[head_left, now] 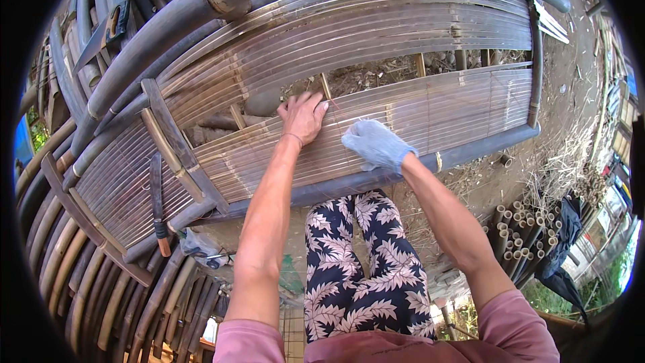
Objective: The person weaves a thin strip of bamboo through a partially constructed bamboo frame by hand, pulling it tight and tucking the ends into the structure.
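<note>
A panel of thin bamboo slats lies across a frame of thick bamboo poles. My bare left hand rests palm down on the upper edge of the near slat section, fingers spread by a gap in the panel. My right hand, in a pale blue glove, lies flat on the slats a little to the right, fingers loosely curled. Neither hand holds anything that I can see. A second section of slats curves beyond the gap.
A long knife with a wooden handle lies on the slats at left. Another blade rests on stacked poles at upper left. Cut bamboo tubes stand bundled at right beside dark cloth. Dirt ground with scraps lies below.
</note>
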The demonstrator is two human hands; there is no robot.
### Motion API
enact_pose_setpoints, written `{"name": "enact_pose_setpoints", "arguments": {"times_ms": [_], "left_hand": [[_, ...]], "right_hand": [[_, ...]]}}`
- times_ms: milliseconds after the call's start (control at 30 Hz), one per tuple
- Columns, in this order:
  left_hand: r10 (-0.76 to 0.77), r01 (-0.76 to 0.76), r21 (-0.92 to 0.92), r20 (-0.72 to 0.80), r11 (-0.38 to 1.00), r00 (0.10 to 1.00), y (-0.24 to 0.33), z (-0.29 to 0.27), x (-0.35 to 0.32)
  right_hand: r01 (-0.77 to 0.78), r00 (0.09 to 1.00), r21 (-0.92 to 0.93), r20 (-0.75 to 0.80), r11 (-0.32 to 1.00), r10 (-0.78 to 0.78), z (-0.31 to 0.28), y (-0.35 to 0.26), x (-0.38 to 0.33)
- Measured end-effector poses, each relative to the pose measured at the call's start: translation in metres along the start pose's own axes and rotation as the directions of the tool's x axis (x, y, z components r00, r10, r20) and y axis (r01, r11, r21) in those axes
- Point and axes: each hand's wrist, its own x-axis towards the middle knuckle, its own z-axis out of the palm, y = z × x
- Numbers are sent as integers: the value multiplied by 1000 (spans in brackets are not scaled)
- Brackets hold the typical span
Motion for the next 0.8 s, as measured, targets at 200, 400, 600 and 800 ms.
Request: {"name": "enact_pose_setpoints", "arguments": {"times_ms": [200, 400, 600, 800], "left_hand": [[13, -12, -11, 73, 1000, 997, 4, -8, 3], [29, -29, -2, 74, 1000, 997, 9, -2, 8], [-9, 11, -40, 53, 999, 999, 5, -7, 3], [-19, 20, -32, 36, 999, 999, 2, 0, 9]], "right_hand": [[138, 739, 666, -562, 733, 371, -85, 12, -44], [-307, 944, -202, -187, 930, 271, -20, 49, -73], [-134, 981, 132, -125, 982, 150, -16, -56, -60], [-401, 890, 722, 163, 564, 425, -15, 15, -105]]}}
